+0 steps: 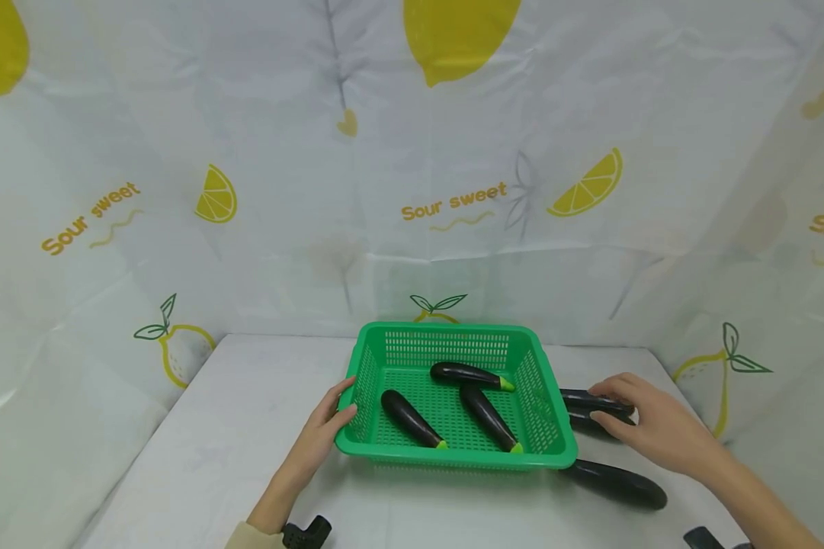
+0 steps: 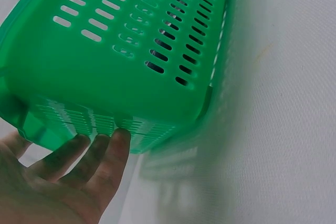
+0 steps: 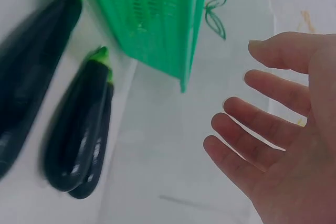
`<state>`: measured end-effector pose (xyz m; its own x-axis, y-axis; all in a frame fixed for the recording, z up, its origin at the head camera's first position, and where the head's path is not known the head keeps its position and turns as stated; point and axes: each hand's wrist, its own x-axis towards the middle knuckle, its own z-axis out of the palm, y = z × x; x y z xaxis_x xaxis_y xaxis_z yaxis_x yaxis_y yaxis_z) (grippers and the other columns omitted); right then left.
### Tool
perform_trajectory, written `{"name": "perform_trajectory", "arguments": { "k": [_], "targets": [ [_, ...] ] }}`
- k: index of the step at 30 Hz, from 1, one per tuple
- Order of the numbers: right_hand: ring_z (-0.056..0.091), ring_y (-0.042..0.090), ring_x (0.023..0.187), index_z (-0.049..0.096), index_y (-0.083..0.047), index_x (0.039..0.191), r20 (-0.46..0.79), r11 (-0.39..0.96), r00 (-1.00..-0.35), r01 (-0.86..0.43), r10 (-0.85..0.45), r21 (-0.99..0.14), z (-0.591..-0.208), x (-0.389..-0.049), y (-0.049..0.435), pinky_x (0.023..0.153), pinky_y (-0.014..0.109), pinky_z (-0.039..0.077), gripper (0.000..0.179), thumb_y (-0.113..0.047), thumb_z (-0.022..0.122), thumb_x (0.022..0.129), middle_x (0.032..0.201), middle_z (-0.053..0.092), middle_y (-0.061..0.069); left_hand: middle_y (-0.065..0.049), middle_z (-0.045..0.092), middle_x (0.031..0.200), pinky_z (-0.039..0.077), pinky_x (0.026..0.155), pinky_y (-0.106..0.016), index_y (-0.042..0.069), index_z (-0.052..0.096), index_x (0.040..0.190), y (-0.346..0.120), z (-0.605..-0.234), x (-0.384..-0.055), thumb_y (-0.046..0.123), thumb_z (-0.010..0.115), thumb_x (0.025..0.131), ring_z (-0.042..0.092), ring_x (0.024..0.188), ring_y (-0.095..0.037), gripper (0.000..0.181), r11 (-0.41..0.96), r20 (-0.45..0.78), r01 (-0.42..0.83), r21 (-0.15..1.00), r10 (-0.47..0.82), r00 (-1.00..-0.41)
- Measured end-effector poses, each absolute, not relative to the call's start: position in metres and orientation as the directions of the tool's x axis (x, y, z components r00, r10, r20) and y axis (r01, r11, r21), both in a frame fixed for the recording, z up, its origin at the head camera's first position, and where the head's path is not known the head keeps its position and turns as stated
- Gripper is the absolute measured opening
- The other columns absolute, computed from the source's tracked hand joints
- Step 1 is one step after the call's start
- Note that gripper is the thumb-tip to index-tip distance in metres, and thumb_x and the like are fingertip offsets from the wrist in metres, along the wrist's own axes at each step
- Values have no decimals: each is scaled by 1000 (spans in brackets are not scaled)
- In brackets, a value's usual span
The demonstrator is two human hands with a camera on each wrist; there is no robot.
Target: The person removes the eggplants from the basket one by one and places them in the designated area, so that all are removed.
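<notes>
Looks like the left hand (image 1: pixel 314 435) pinches the basket (image 1: pixel 453 458) by its rim to stop it sliding, three eggplants (image 1: pixel 466 374) inside, while the right hand (image 1: pixel 662 427), spread and empty, hovers over more eggplants (image 1: pixel 617 486) on the desk (image 1: pixel 213 450), probably kept close for easy reach

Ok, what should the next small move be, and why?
I'd probably lower the right hand and pinch one of the paired eggplants: the hand hangs near them and, in the right wrist view, is spread, holding nothing. Three eggplants already lie in the green basket, and the left hand touches its side.
</notes>
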<state>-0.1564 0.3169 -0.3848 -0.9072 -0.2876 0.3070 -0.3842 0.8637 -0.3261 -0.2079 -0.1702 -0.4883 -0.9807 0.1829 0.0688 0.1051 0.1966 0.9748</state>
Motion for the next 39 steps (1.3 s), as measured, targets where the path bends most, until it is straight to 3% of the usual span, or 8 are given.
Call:
{"name": "perform_trajectory", "arguments": {
  "k": [9, 14, 22, 31, 39],
  "targets": [
    [65, 29, 103, 71, -11, 115, 310, 836, -844, -509, -437, -207, -360, -169, 282, 82, 51, 56, 29, -18, 80, 88, 113, 66, 2, -14, 25, 166, 18, 116, -67, 26, 38, 157, -169, -487, -209, 36, 55, 106, 21, 152, -39, 55, 199, 79, 114, 973, 178, -981],
    [65, 26, 103, 70, -15, 115, 319, 815, -807, -560, -496, -148, -353, -176, 267, 81, 48, 56, 30, -19, 80, 87, 115, 65, 2, -16, 26, 165, 19, 116, -67, 23, 38, 158, -169, -486, -209, 35, 55, 106, 21, 151, -40, 55, 202, 90, 127, 971, 183, -979],
    [65, 23, 103, 70, -16, 117, 321, 797, -788, -588, -525, -138, -353, -184, 252, 78, 42, 57, 30, -22, 79, 88, 117, 64, 1, -12, 27, 165, 20, 117, -65, 27, 39, 157, -168, -486, -209, 35, 56, 106, 23, 151, -37, 54, 189, 83, 117, 975, 183, -980],
    [64, 22, 93, 69, -10, 119, 284, 814, -844, -524, -455, -253, -372, -190, 259, 70, 34, 57, 33, -24, 77, 91, 117, 64, 7, -16, 31, 163, 29, 113, -65, 23, 39, 157, -170, -482, -209, 34, 56, 106, 33, 147, -41, 55, 248, 93, 138, 959, 184, -978],
    [61, 35, 107, 67, -4, 124, 255, 850, -894, -435, -368, -297, -395, -195, 271, 82, 55, 55, 43, -30, 77, 92, 121, 61, 14, -19, 49, 149, 50, 99, -57, 19, 40, 156, -178, -467, -212, 33, 60, 104, 53, 132, -42, 58, 456, 98, 197, 868, 231, -968]
  ]
}}
